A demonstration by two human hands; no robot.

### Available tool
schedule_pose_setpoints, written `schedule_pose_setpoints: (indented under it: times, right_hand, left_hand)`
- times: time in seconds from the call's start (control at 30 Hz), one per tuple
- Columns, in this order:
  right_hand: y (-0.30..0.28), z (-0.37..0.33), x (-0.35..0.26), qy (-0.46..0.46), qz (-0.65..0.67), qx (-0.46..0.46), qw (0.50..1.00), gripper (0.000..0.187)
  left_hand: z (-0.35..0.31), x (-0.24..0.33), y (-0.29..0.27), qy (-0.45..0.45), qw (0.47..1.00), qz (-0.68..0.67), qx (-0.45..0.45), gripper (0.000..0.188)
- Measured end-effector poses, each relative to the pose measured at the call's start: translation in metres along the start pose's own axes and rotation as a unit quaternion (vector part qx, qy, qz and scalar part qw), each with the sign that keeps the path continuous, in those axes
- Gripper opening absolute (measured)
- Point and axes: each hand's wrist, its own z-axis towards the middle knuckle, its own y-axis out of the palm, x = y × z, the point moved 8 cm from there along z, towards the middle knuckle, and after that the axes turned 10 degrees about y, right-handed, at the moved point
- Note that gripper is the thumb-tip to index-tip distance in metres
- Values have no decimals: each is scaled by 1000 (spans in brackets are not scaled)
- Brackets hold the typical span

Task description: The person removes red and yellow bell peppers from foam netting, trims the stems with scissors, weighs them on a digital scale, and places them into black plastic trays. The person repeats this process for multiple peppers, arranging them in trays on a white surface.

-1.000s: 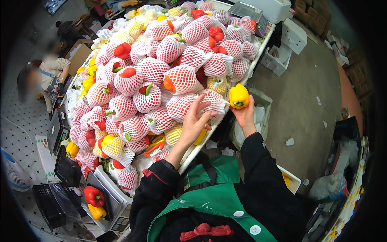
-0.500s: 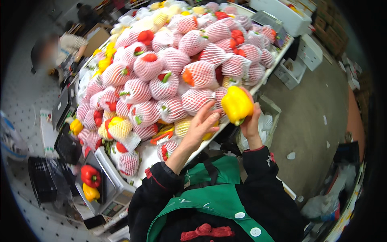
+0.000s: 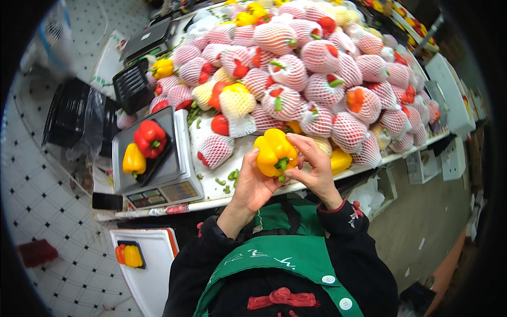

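A yellow bell pepper (image 3: 272, 151) is held between my two hands, its green stem facing down toward me. My left hand (image 3: 249, 184) cups the pepper from its left and underside. From the right, my right hand (image 3: 312, 165) grips it, with the thumb near the stem. Just beyond lies a big heap of bell peppers in pink-and-white foam nets (image 3: 285, 73). Left of my hands, a red bell pepper (image 3: 150, 138) and another yellow bell pepper (image 3: 134, 160) rest in a small black tray (image 3: 160, 168) on a weighing scale (image 3: 186, 168).
Green stem trimmings (image 3: 232, 175) are scattered on the white table (image 3: 203, 182) beside the scale. Black trays (image 3: 69, 113) are stacked at the left. Below the scale, a white lid-like board (image 3: 148, 277) bears a small tray of peppers. White foam boxes (image 3: 451, 158) stand at the right.
My view has swung left toward the scale. The yellow pepper, earlier in my right hand with the left hand apart and spread, is now between both hands.
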Motion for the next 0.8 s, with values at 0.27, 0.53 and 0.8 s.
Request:
schedule_pose_setpoints:
  times: [0.27,0.53,0.8]
  right_hand:
    - [53,19,29,132,156,7,979,26]
    - [70,21,5,-83,-392,-13,916,25]
    - [129,38,-37,-14,-170,-160,972,81]
  left_hand:
    - [-40,39,-54,47,995,-56,73,56]
    - [-78,112,-99,242,954,66,164,57]
    - [-85,137,-89,320,923,180,111,78]
